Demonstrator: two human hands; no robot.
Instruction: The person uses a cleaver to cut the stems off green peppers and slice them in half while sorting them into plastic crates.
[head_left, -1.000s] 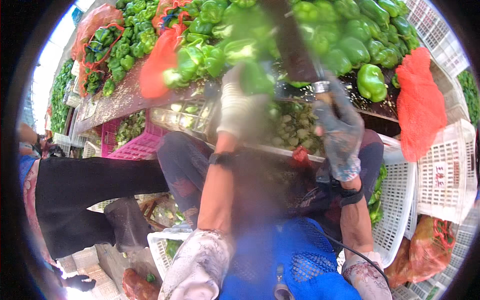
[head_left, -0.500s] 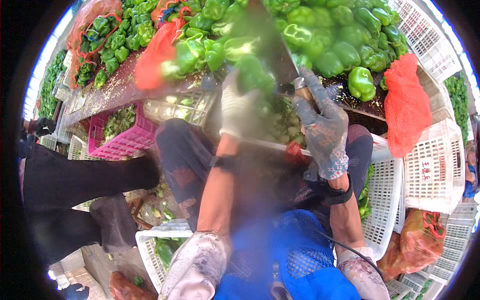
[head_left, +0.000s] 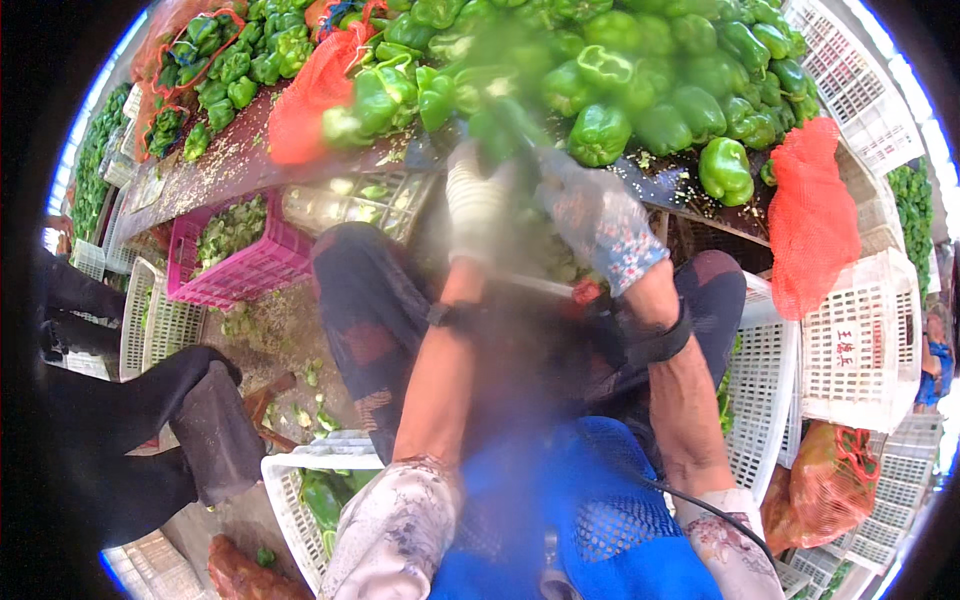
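My left hand (head_left: 474, 208), in a white knit glove, is closed on a green bell pepper (head_left: 494, 132) at the table's near edge. Close to its right, my right hand (head_left: 598, 212), in a grey patterned glove, is curled inward at the same pepper. It grips the knife, whose blade and handle are mostly lost behind the pepper and a blurred smear down the middle of the picture. Beyond both hands a big heap of green bell peppers (head_left: 690, 65) covers the table (head_left: 235, 165). One pepper (head_left: 725, 172) lies apart at the heap's near right.
Red mesh bags (head_left: 318, 95) hang over the table edge left and right. A pink crate (head_left: 275, 262) of green scraps stands below at left. White crates (head_left: 865, 340) flank my right side; another (head_left: 285, 490) with peppers is by my left elbow. A person's dark-clothed leg (head_left: 130, 420) is at left.
My right hand has swung left and turned inward with the knife, whose blade pointed up and away before. My left hand stays near the same spot. The other person's legs at left have shifted.
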